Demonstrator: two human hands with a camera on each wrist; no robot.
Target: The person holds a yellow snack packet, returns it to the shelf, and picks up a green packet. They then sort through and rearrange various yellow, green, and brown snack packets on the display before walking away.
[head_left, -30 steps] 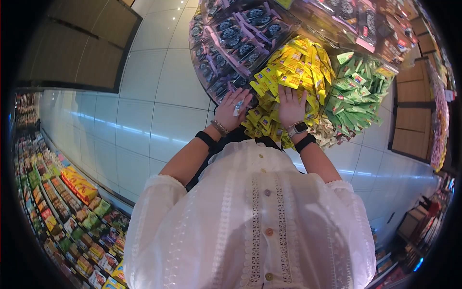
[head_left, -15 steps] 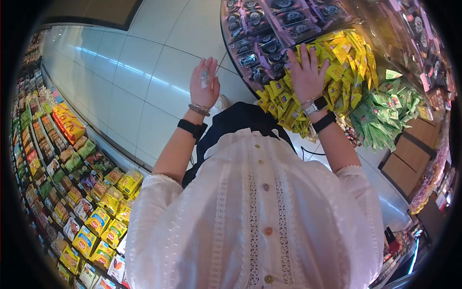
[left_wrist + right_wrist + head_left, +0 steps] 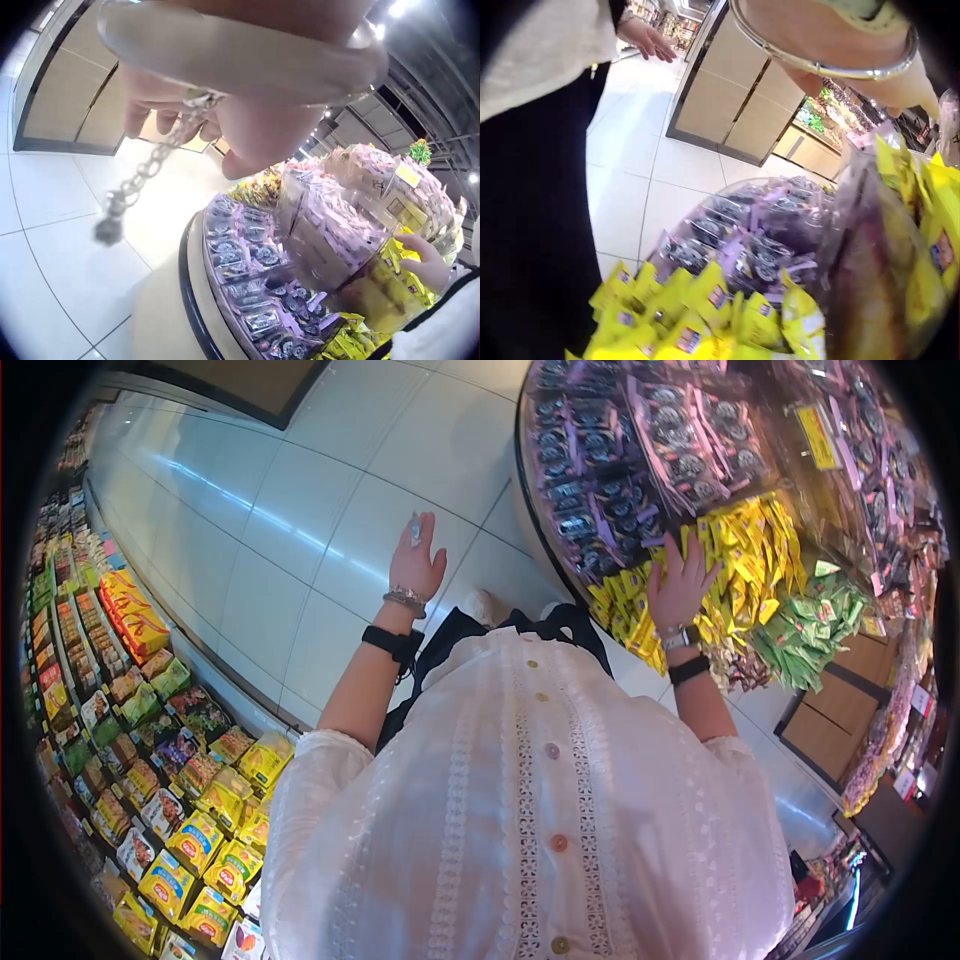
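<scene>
In the head view the left hand [image 3: 418, 560] hangs over the tiled floor, fingers extended, holding nothing. The right hand [image 3: 682, 588], fingers spread, is over the yellow packets [image 3: 752, 550] at the edge of a round display; whether it touches them cannot be told. Dark packets with purple edges [image 3: 590, 455] lie beyond it, and green packets [image 3: 815, 620] to its right. In the left wrist view the right hand [image 3: 426, 264] is beside yellow packets. The right wrist view shows the left hand [image 3: 646, 37] away from the display, fingers loosely extended.
Shelves of packaged goods [image 3: 160, 760] run down the left side. Pale floor tiles [image 3: 300, 540] lie between them and the round display's dark rim [image 3: 530, 510]. A brown cabinet [image 3: 830, 710] stands at the right. The person's shoes are near the display.
The left hand has moved from the display's edge to the left, over the floor. The right hand stays over the yellow packets, its fingers spread wider. The head view has shifted, placing the display farther right.
</scene>
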